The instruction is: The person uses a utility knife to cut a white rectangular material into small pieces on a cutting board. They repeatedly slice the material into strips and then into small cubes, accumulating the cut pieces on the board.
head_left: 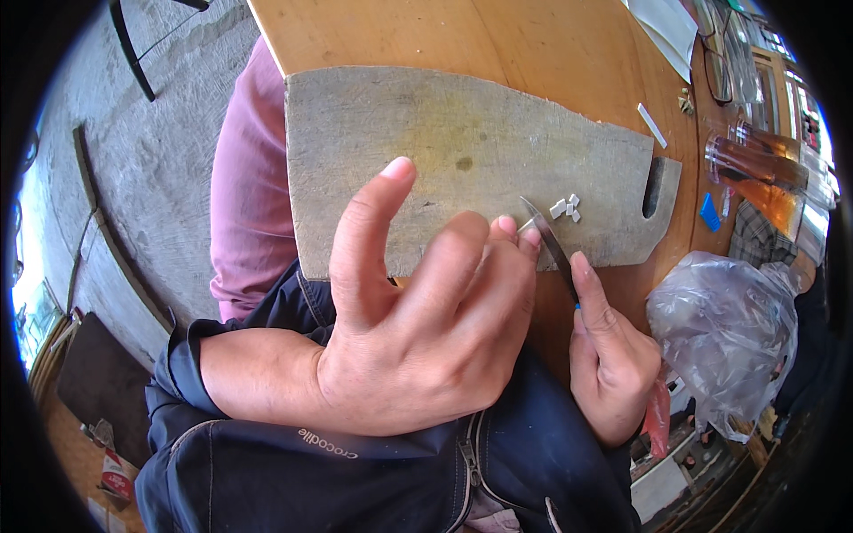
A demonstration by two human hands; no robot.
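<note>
**Knife (553,245) right up at the white strip (526,225)!**

It's pinched in the left hand's (435,306) fingertips over the cutting board (364,151), one finger spread wide. The right hand (615,364) has its fingers closed around the knife. White pieces (558,209) lie just beside; wooden table (524,40) beneath.

The left hand (435,329) bunches its fingers (502,275), one splayed apart, while the right hand (615,364) curls.

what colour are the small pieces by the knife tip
The small pieces are off-white, clearest in the head view.
</note>
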